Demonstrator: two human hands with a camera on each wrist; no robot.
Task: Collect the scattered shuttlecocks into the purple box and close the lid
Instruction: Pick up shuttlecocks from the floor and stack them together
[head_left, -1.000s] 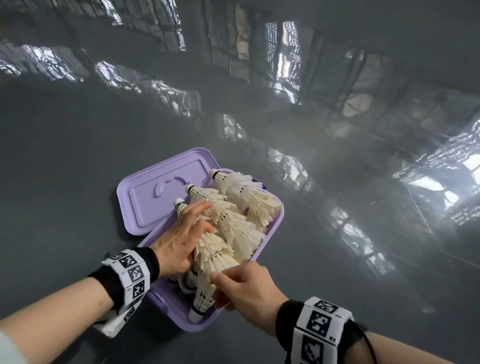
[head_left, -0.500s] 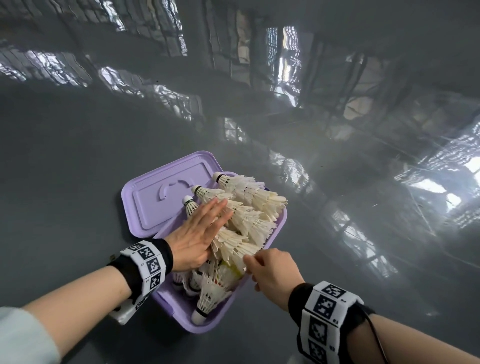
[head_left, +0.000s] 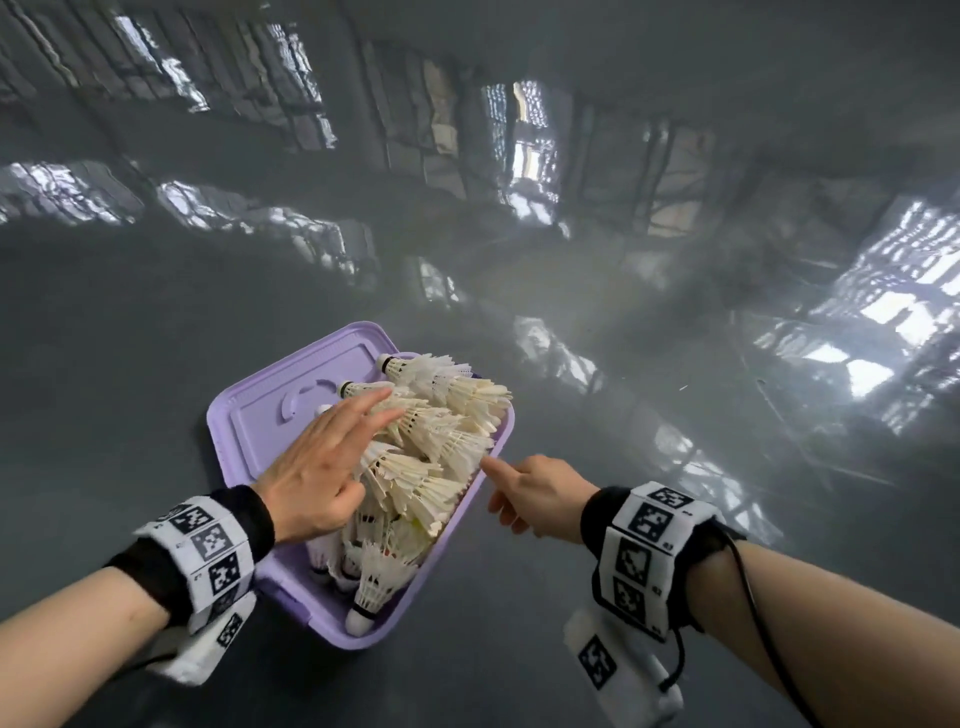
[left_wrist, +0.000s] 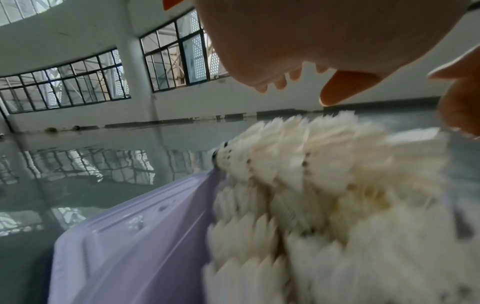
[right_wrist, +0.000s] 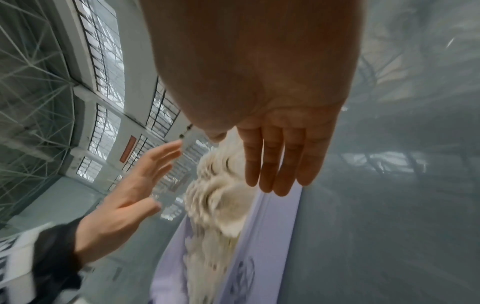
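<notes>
The purple box sits on the grey floor with its lid lying open flat at the far left. A heap of white feather shuttlecocks fills it above the rim. My left hand is spread flat with straight fingers just over the heap, holding nothing. Outside the box's right wall, my right hand is empty, its index finger reaching toward the feathers. The left wrist view shows the shuttlecocks under my left hand and the lid. The right wrist view shows my right hand with straight fingers beside the box.
Glossy grey floor with window reflections spreads all around the box. I see no loose shuttlecocks on it in the head view. A white wall with dark-framed windows stands far off.
My right hand has left the shuttlecock at the box's near end and moved out beside the right wall. My left hand has flattened and slid farther across the heap.
</notes>
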